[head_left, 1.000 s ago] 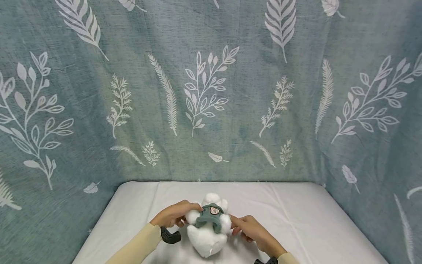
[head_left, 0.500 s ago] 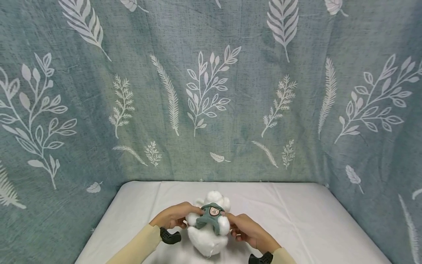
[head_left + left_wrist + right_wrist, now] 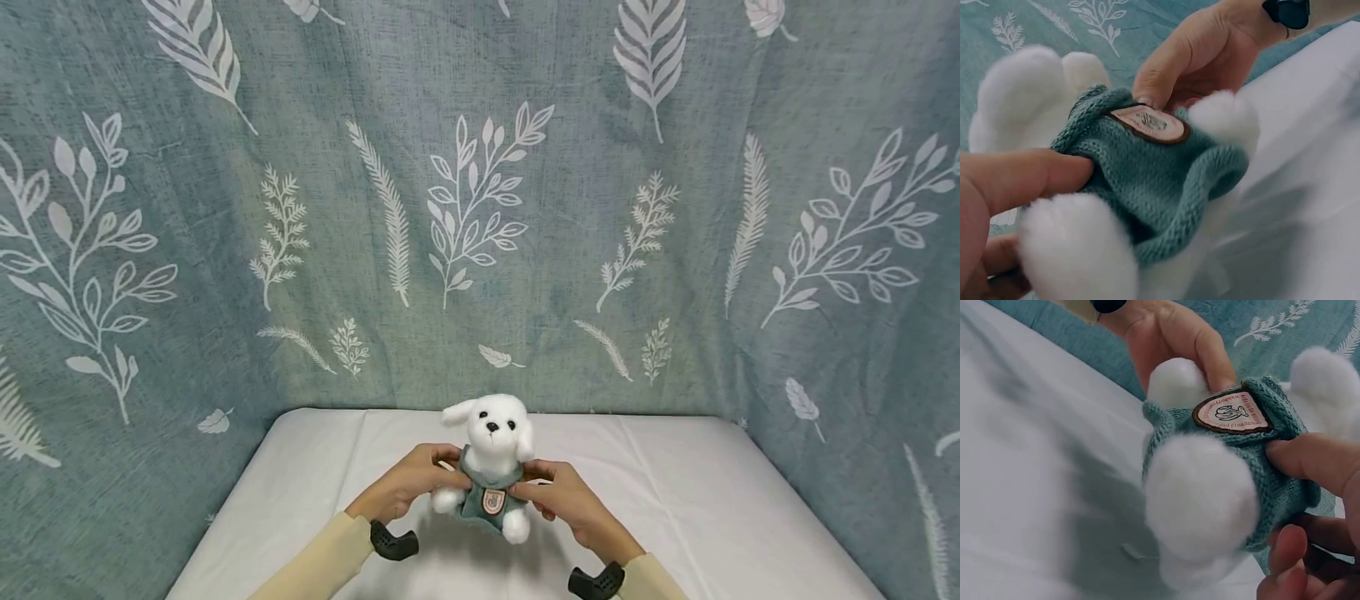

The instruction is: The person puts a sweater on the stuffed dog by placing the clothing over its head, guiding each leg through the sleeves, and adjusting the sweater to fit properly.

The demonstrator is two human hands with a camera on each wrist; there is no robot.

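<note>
We see a white plush dog (image 3: 489, 454) held upright above the white tabletop (image 3: 675, 500), its face turned toward the head camera. It wears a teal knitted sweater (image 3: 486, 496) with a small oval patch (image 3: 492, 501) on the chest. Our left hand (image 3: 408, 483) pinches the sweater at the dog's side, thumb pressed into the knit, fingers (image 3: 1029, 178) curled round the toy. Our right hand (image 3: 566, 500) grips the opposite side the same way, its thumb on the sweater's edge just beside the patch. The dog sits between both hands, near the front middle of the tabletop. Behind stands a teal curtain (image 3: 480, 208) printed with white leaves
</note>
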